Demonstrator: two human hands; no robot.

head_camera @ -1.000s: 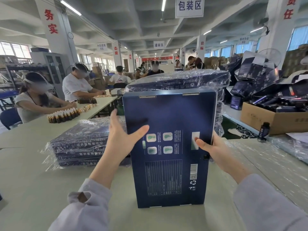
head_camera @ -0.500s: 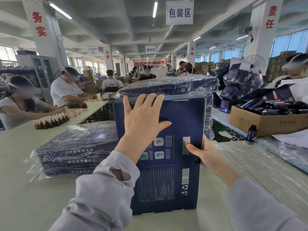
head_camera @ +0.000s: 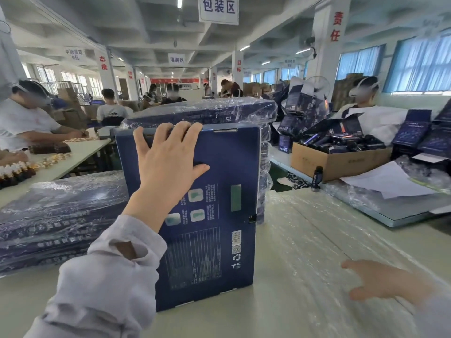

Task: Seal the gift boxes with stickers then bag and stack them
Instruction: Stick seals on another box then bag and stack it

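A dark blue gift box (head_camera: 224, 211) stands upright on its edge on the pale green table (head_camera: 280, 301), printed back facing me. My left hand (head_camera: 166, 164) lies flat against its upper part, fingertips hooked over the top edge. My right hand (head_camera: 380, 284) hovers low over the table at the lower right, apart from the box, fingers relaxed and blurred. Behind the box rises a tall stack of bagged boxes (head_camera: 219, 113). A lower stack of bagged boxes (head_camera: 61, 215) lies to the left.
Clear plastic film (head_camera: 329, 228) covers the table to the right. A cardboard carton (head_camera: 341, 162) of dark bottles, a single small bottle (head_camera: 317, 178) and white paper (head_camera: 388, 181) sit on the right bench. Several seated workers fill the left bench (head_camera: 73, 154) and the background.
My left hand slid up the box face to its top edge. My right hand let go of the box's right side and dropped down to the right.
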